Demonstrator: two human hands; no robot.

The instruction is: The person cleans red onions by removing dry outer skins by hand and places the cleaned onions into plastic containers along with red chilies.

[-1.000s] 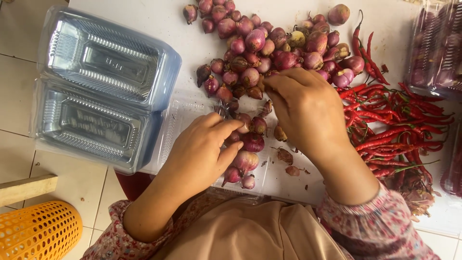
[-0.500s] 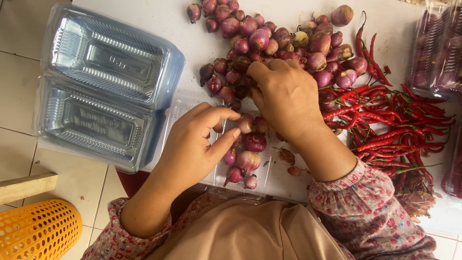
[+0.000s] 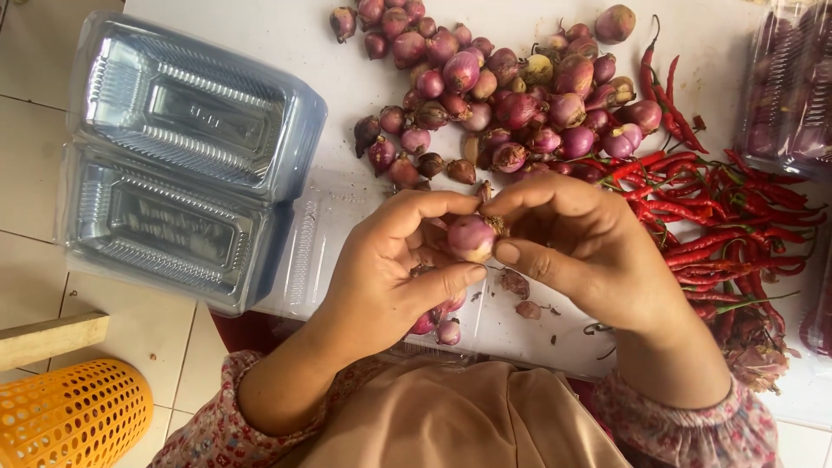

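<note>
Between both hands, a single shallot (image 3: pixel 471 237) sits pinched at centre. Left hand (image 3: pixel 394 269) closes on it with thumb and forefinger; right hand (image 3: pixel 582 247) grips its root end. Loose shallots (image 3: pixel 503 95) lie beyond, red chillies (image 3: pixel 724 234) right, clear plastic containers (image 3: pixel 178 165) left.

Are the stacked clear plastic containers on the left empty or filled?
Empty: the clear plastic containers show only their ribbed bottoms, with no shallots or chillies inside.
</note>
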